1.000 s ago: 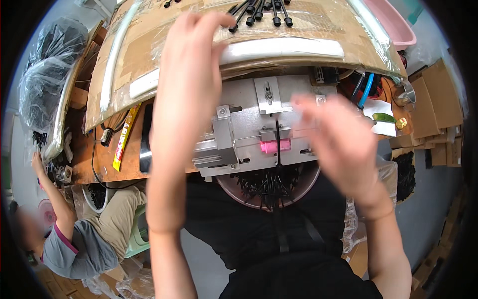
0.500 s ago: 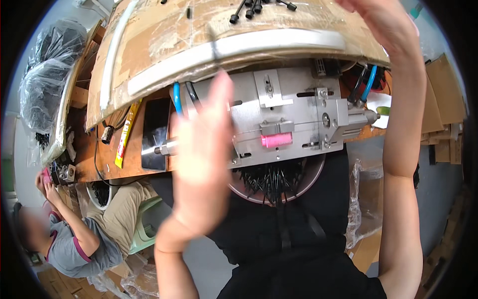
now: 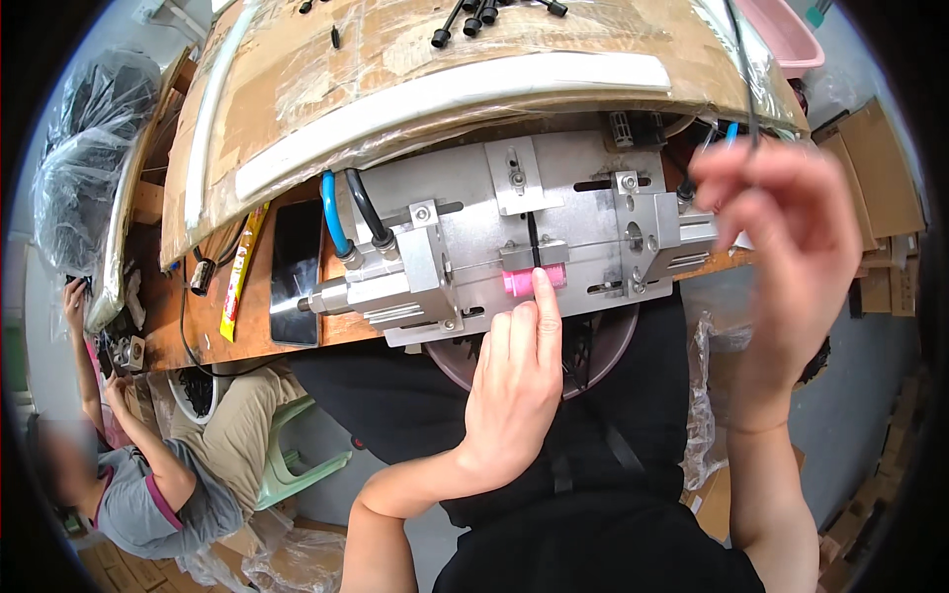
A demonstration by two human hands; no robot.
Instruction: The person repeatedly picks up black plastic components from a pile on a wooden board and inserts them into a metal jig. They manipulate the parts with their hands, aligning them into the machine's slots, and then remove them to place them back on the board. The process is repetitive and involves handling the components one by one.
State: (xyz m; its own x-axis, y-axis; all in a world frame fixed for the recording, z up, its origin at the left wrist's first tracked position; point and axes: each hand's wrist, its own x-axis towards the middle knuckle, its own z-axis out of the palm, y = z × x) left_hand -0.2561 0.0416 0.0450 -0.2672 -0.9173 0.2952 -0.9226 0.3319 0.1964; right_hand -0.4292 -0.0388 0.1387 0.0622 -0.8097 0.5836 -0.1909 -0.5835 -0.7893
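A metal fixture [image 3: 583, 212] lies on the workbench in front of me. Across its small centre block runs a thin black rod [image 3: 534, 237], over a bright pink piece [image 3: 517, 282]. The index finger of my left hand [image 3: 519, 381] is stretched onto the rod at the pink piece; its other fingers are curled, and the thumb is hidden. My right hand [image 3: 796, 232], smeared by motion, is raised beyond the fixture's right end. From its bent fingers another long black rod [image 3: 743, 64] sticks up.
A cardboard-covered board [image 3: 395, 59] with black-tipped rods [image 3: 474, 18] overhangs the fixture's back. Blue [image 3: 333, 212] and black hoses enter the left clamp. A phone [image 3: 297, 267] and yellow packet [image 3: 237, 282] lie left. A bucket [image 3: 450, 366] sits below; a co-worker [image 3: 163, 474] sits left.
My left hand has come down and right onto the fixture, where a black rod now lies across the block. My right hand has drawn back from the board's far right, bringing a rod.
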